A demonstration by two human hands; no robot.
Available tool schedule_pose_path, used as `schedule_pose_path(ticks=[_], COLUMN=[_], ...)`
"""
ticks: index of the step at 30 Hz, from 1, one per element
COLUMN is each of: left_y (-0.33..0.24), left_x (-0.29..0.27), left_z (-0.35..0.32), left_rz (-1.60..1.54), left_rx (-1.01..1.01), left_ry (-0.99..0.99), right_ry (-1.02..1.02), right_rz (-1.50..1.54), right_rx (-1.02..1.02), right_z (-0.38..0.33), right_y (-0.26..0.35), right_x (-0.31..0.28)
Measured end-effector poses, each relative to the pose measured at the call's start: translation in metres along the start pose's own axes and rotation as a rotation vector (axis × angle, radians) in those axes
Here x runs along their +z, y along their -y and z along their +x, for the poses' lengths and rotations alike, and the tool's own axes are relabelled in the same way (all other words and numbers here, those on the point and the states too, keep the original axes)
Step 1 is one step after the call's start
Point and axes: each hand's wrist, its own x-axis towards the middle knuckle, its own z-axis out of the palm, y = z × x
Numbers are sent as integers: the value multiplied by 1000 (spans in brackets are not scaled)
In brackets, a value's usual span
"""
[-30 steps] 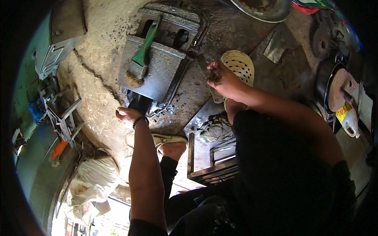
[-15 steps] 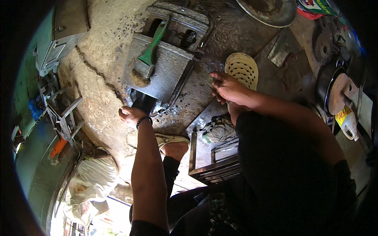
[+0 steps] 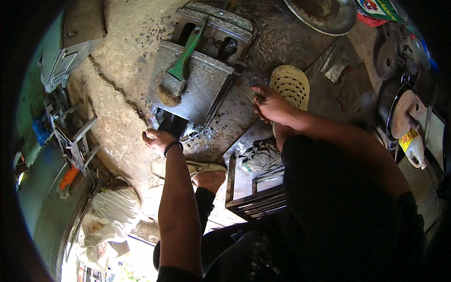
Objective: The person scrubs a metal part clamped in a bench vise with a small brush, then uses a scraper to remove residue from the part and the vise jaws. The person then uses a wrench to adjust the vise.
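A large grey metal vise lies on the stained floor, its surface looking wet. Across its top rests a brush with a green handle and pale bristles. From the near end of the vise comes a dark threaded screw. Beside that screw's near end is my left hand, fingers curled closed; whatever they hold is hidden. My right hand hovers to the right of the vise, in front of a cream clog, with its fingers pinched together. What is in that pinch is too small or hidden to make out.
A dark metal frame and a crumpled grey cloth are close to my legs. My clogged foot stands below the vise. A round pan, a plastic bottle and metal discs are at right; metal brackets and a white sack at left.
The whole view has shifted very slightly. Both hands keep nearly the same place and shape; the brush still lies on the vise.
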Motion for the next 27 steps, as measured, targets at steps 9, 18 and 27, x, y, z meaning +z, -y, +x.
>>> schedule_pose_path(ticks=[9,18,27], left_y=[-10,-5,-7], left_x=[-5,-3,-3], left_z=[-3,-1,-2], left_rz=[45,37,-13], left_rx=[-81,5,-29], left_ry=[33,6,-4], right_ry=[-14,39,-43], right_rz=[-654,-524,-1239], right_rx=[-378,-103,-429], right_z=[17,18,11], right_y=[1,15,53], right_x=[10,15,9])
